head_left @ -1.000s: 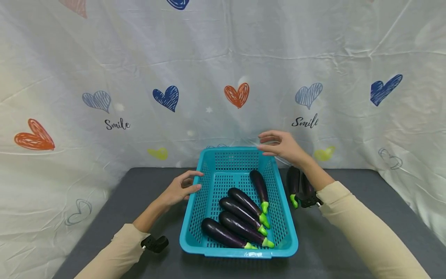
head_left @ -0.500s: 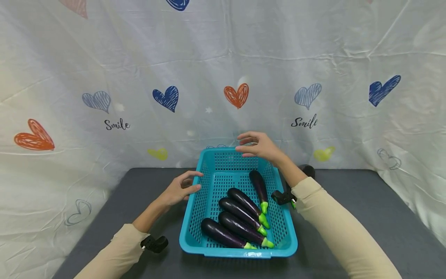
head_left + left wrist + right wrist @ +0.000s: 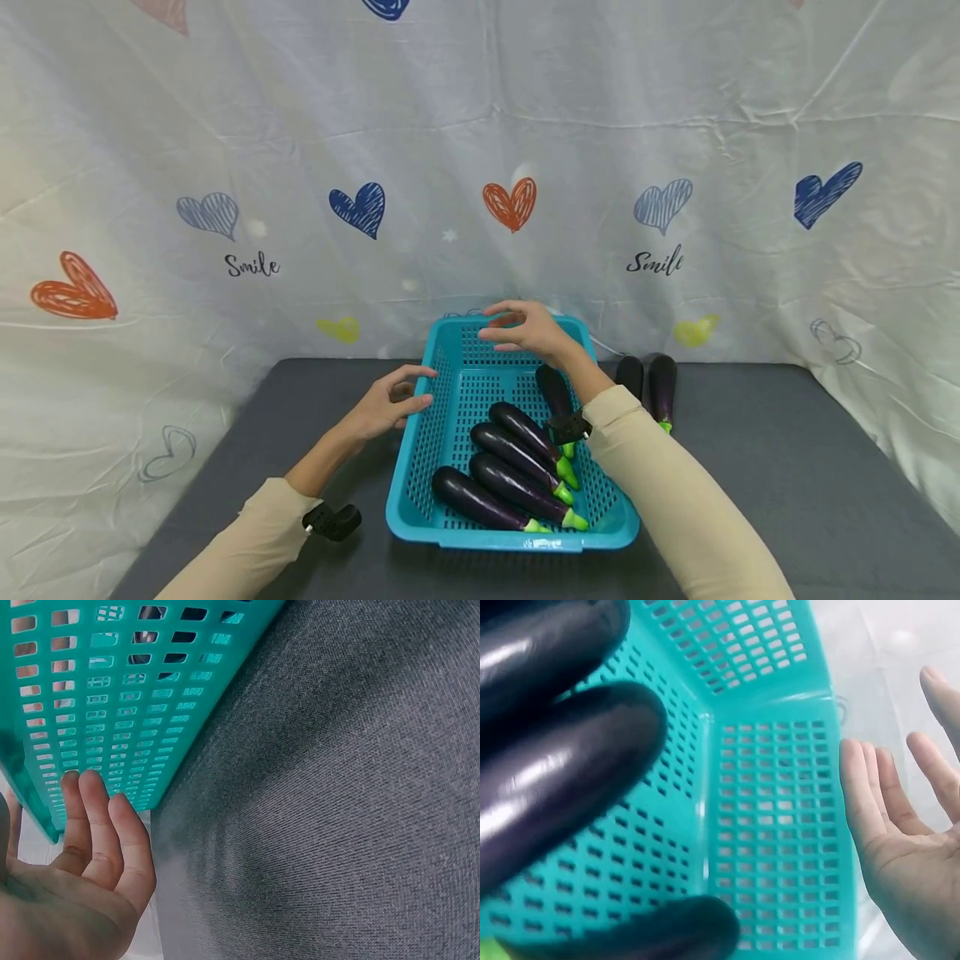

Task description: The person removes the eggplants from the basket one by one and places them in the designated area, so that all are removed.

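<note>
A turquoise perforated plastic basket [image 3: 513, 542] stands on the dark table. Inside it lie several glossy purple eggplants [image 3: 517, 489] with bright green stems, most slanting side by side toward the front. At the basket's left side is my left hand [image 3: 382, 408], fingertips right at the rim; the left wrist view shows its loosely extended fingers [image 3: 133, 847] beside the outer wall. My right hand [image 3: 528, 329] hovers over the far end of the basket, fingers apart and nothing between them. Its forearm passes over the basket's right side and partly covers one eggplant [image 3: 553, 387].
Two more eggplants [image 3: 663, 387] lie on the table, right of the basket near the back edge; the right sleeve partly hides one of them. Behind the grey-black table [image 3: 757, 467] hangs a white curtain [image 3: 450, 100] printed with hearts. A black camera band [image 3: 330, 522] sits on the left wrist.
My right hand has moved left and slightly down, from the basket's far right corner to above its far end. The left hand, basket and eggplants have stayed in place.
</note>
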Action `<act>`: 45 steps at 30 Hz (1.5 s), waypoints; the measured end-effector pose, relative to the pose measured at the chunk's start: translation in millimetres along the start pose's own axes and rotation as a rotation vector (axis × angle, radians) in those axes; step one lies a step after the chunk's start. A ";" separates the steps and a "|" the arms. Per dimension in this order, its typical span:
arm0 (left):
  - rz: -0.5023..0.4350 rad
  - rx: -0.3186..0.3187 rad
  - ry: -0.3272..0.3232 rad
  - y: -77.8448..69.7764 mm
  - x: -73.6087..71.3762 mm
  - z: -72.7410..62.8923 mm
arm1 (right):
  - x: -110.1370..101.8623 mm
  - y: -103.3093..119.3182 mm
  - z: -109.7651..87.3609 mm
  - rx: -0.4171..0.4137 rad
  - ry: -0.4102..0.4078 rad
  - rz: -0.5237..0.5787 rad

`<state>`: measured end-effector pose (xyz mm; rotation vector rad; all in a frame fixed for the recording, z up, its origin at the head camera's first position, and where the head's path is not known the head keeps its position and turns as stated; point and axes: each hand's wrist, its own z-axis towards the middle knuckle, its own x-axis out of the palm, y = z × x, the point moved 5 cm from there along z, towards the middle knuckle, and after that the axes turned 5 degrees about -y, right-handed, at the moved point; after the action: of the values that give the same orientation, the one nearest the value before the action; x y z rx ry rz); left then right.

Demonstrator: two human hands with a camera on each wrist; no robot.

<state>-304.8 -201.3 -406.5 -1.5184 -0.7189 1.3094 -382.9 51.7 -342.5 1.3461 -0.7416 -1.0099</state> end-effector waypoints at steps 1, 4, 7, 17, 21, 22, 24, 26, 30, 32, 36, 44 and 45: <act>0.004 0.001 -0.001 0.0 0.0 0.4 | 1.6 -2.7 0.5 0.012 -0.002 0.006; 0.009 0.004 0.003 -0.4 0.4 0.9 | 5.6 -12.0 1.0 0.045 -0.007 0.026; 0.005 0.005 0.006 -0.7 0.2 0.7 | 8.6 -22.8 1.3 0.073 -0.025 0.049; 0.007 0.014 0.012 -0.5 -0.7 0.6 | 17.2 -60.5 -4.2 0.174 -0.060 0.068; 0.011 0.022 0.008 -1.2 -0.5 0.6 | 21.0 -64.8 -8.0 0.181 -0.028 0.018; 0.011 0.026 0.010 -1.8 -0.1 0.5 | 22.0 -65.1 -9.3 0.182 -0.018 0.011; 0.011 0.030 0.016 -2.8 1.1 0.1 | 24.3 -65.6 -12.1 0.184 -0.001 0.003; 0.012 0.033 0.016 -3.7 1.7 -0.5 | 26.3 -66.2 -15.0 0.185 0.010 0.003; 0.015 0.031 0.004 -4.4 2.1 -1.4 | 30.6 -69.9 -20.5 0.187 0.036 -0.010; 0.017 0.026 0.001 -3.9 1.7 -1.5 | 32.7 -72.5 -22.3 0.190 0.047 -0.025; 0.019 0.020 0.002 -2.8 1.7 -0.6 | 34.9 -77.3 -25.3 0.192 0.060 -0.063; 0.016 0.020 0.003 -1.1 1.1 0.9 | 36.3 -86.2 -25.9 0.219 0.114 -0.020; 0.015 0.020 0.002 -1.2 1.1 0.9 | 35.9 -87.6 -25.6 0.221 0.118 -0.013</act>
<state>-305.2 -199.6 -405.8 -1.5116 -0.6927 1.3227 -358.8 35.4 -436.1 1.5883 -0.7726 -0.8692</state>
